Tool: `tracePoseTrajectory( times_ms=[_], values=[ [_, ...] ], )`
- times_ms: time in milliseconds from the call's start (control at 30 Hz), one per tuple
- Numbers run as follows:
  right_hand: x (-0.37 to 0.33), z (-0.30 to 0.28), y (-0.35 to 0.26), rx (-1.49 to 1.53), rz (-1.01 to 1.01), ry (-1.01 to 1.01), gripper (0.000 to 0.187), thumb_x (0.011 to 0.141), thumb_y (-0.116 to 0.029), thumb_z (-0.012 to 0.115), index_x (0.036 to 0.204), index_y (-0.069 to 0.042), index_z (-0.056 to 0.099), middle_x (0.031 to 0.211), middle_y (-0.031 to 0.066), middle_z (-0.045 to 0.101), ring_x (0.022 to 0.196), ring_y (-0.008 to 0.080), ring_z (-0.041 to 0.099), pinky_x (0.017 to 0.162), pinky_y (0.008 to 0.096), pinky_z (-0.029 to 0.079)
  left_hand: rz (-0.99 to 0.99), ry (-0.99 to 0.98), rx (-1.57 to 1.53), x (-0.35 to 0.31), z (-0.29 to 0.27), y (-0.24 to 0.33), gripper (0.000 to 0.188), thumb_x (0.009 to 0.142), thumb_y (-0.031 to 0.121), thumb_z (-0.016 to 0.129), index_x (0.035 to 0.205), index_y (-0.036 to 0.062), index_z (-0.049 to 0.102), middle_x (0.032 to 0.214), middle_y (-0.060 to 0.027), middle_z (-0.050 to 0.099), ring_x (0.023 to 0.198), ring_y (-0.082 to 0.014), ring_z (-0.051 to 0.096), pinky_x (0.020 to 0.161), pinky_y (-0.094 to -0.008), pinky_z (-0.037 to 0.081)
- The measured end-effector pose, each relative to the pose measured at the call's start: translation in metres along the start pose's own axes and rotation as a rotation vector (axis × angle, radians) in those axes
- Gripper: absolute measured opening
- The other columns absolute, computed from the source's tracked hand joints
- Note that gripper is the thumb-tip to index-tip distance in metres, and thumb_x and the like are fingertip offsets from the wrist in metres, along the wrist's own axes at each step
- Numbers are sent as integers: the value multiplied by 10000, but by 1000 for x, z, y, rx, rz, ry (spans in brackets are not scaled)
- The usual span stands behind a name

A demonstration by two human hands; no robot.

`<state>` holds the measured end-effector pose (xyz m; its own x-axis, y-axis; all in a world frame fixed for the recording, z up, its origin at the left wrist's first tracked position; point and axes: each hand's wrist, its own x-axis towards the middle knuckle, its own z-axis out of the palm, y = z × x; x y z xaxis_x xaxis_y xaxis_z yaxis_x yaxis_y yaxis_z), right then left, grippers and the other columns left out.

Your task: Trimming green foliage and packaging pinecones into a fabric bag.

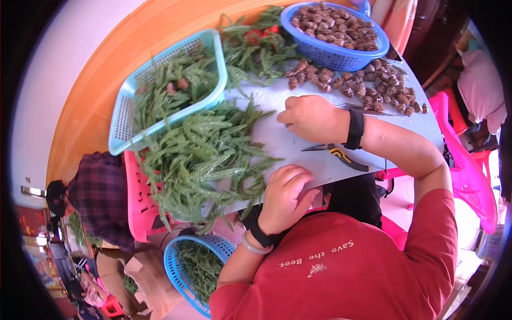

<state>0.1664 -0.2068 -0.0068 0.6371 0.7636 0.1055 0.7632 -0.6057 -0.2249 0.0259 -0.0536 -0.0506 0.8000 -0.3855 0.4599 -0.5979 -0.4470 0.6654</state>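
My right hand point(312, 118), a dark band on its wrist, is closed above the table point(277, 140), its fingers curled down. A small dark bit shows under the fingertips, too hidden to name. At the table's near edge is my left hand point(287, 196), fingers loosely bent and thumb apart, with nothing visible in it. Pliers with black and yellow handles point(341, 156) lie between my right forearm and the near edge. Left of both hands spreads a heap of green artificial fir sprigs point(197, 154). Brown pine cones point(373, 85) lie loose beyond my right wrist, beside thin dark wires or stems point(368, 111).
A turquoise basket point(213, 98) of sprigs stands at the left, a blue basket point(341, 60) of pine cones at the back. Another blue basket point(176, 266) sits below the table. Pink chairs point(140, 194) flank it. A person in a plaid shirt point(101, 192) is at the left.
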Motion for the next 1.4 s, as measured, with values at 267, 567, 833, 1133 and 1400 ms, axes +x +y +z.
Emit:
tracePoseTrajectory(
  times_ms=[267,567,833,1133,1400],
  values=[
    [-17,-24,11,379,7,448,100,794,-61,627,885,-26,651,773,96,615,704,225,607,632,337,490,-5,-4,46,3,3,4,266,696,141,729,904,28,609,943,-102,630,930,-307,575,822,-388,450],
    [-65,-58,-23,1455,384,389,125,895,-110,590,974,-15,608,744,25,587,598,104,570,528,249,476,-20,-21,35,-3,0,5,281,687,128,732,917,22,611,933,-115,627,917,-314,572,822,-384,449],
    [-121,-39,-62,1802,504,521,99,919,-129,567,954,-40,592,774,22,595,588,83,557,498,225,451,-155,229,-423,9,14,21,363,760,131,711,1048,-47,580,999,-141,592,924,-209,575,789,-346,479],
    [-133,18,-86,1975,341,705,108,924,-151,551,856,-68,561,700,-14,551,529,54,475,452,197,383,34,459,-458,13,47,28,332,887,223,609,1052,-57,540,957,-116,566,804,-194,556,702,-298,466],
    [-139,47,-67,1965,336,554,116,928,-173,538,884,-68,562,680,-13,527,530,59,491,445,209,398,-19,460,-236,40,62,63,139,887,88,570,858,-44,601,804,-113,628,684,-196,565,613,-305,475]
  ],
)
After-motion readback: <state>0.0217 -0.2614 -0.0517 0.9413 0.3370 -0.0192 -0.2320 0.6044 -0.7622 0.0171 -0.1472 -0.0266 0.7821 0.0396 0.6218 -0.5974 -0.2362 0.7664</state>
